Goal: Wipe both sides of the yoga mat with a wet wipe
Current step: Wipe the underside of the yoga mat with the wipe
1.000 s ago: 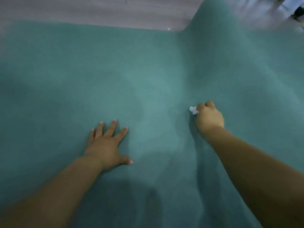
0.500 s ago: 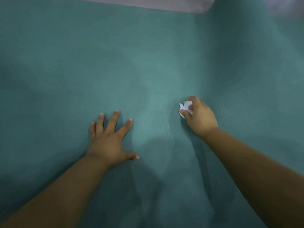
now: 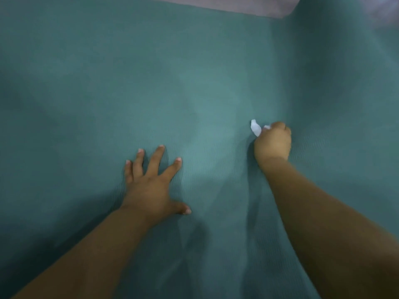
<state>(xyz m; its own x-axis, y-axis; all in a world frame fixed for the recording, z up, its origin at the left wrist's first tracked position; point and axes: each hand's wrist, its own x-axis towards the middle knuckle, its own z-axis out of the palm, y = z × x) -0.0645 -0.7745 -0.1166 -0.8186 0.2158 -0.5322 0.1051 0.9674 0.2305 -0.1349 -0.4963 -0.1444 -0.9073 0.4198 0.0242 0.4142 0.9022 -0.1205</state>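
A teal yoga mat (image 3: 108,87) fills nearly the whole view. My left hand (image 3: 151,186) lies flat on it with fingers spread, left of centre. My right hand (image 3: 273,142) is balled round a crumpled white wet wipe (image 3: 255,127) and presses it onto the mat right of centre. Only a small white tip of the wipe sticks out at the hand's upper left; the rest is hidden in the fist.
A strip of pale floor (image 3: 226,4) shows past the mat's far edge at the top. At the upper right the mat (image 3: 345,39) rises in a fold or hump.
My right hand with the wipe has shifted slightly left and back across the mat. The view has dropped closer to the mat. My left hand stays pressed in place.
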